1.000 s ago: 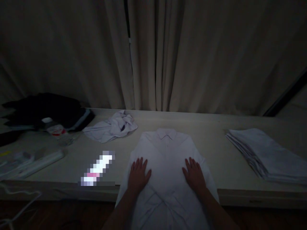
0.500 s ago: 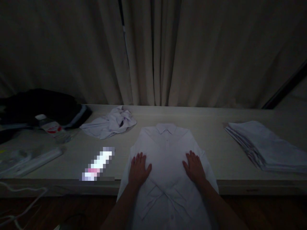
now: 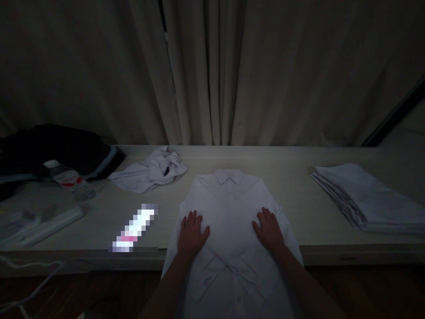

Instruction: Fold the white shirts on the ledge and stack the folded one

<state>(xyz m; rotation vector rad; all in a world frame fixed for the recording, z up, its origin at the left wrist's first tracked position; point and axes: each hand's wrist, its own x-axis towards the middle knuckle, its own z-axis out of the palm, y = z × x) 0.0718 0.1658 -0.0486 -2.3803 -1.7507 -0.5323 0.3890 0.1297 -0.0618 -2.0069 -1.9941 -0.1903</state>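
Currently, shirt (image 3: 229, 212): face down on bench (image 3: 299, 204), sleeves crossed.
Left hand (image 3: 191, 232): flat, fingers spread.
Right hand (image 3: 269, 230): same.
Technique: press evenly, smooth outward before folding.

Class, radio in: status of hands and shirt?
Left hand and right hand flat, open on white shirt. Shirt on table, sleeves crossed. Nothing obstructing.

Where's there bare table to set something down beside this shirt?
Widest bare patch: table between the flat shirt under both hands and the folded stack. Narrower strip behind the collar. Left end crowded: crumpled shirt, bottle, dark clothes.
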